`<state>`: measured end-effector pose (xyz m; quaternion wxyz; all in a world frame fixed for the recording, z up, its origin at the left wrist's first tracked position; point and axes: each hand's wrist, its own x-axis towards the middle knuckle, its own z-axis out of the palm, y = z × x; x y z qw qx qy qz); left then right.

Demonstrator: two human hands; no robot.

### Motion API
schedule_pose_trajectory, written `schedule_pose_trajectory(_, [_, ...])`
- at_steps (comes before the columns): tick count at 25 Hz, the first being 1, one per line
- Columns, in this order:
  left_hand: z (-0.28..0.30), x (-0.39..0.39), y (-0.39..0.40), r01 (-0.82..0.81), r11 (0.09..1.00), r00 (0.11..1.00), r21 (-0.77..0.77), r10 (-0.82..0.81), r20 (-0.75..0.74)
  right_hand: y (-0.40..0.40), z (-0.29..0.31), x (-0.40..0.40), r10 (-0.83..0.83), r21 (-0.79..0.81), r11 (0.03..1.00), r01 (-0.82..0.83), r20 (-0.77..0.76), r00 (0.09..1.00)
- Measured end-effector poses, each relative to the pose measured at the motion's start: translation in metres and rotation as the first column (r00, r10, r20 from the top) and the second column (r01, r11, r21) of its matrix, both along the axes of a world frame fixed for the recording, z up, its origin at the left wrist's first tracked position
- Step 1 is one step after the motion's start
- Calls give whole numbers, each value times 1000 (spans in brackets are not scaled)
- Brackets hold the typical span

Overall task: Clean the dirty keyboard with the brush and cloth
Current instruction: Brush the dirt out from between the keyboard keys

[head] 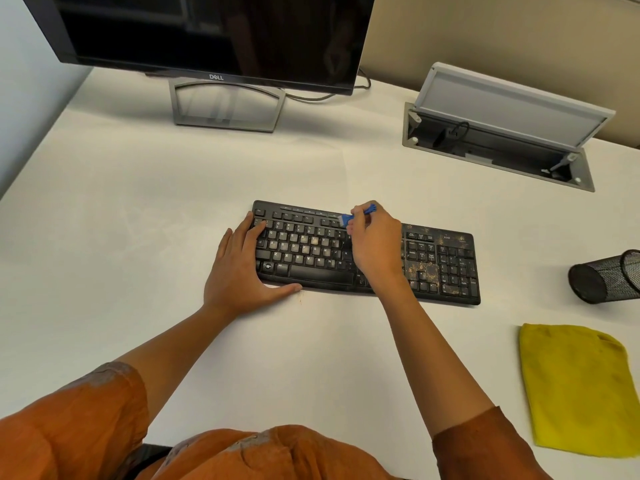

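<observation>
A black keyboard (pixel 440 261) lies on the white desk, its right part speckled with brown dirt. My left hand (pixel 242 268) lies flat on the keyboard's left end, fingers straight over the keys and thumb along the front edge. My right hand (pixel 375 247) grips a small blue brush (pixel 360 214) over the upper middle key rows, bristles pointing left and touching the keys. A yellow cloth (pixel 581 389) lies flat on the desk at the lower right, apart from both hands.
A monitor (pixel 214 32) on a grey stand (pixel 227 105) is at the back. An open cable box (pixel 498 133) is set in the desk at back right. A black mesh pen cup (pixel 606 277) lies on its side right of the keyboard. A few crumbs (pixel 300 299) lie by my left thumb.
</observation>
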<state>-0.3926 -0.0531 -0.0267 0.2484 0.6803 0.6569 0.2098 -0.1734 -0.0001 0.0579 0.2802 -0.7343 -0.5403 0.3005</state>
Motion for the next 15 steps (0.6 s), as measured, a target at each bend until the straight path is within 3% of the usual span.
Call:
schedule_pose_trajectory(4, [-1, 0, 1, -3, 1000, 1000, 3, 3, 3, 0, -4, -1, 68, -110, 992, -58, 82, 994])
schedule_pose_trajectory(8, [1, 0, 0, 0, 1000, 1000, 8, 0, 11, 3, 0, -2, 16, -5, 1000, -15, 85, 996])
schedule_pose_trajectory(12, [1, 0, 0, 4, 1000, 1000, 23, -5, 8, 4, -4, -2, 152, -128, 983, -132, 160, 975])
schedule_pose_trajectory(15, [0, 0, 0, 2, 1000, 1000, 12, -2, 5, 8, 5, -2, 100, -72, 993, -97, 45, 994])
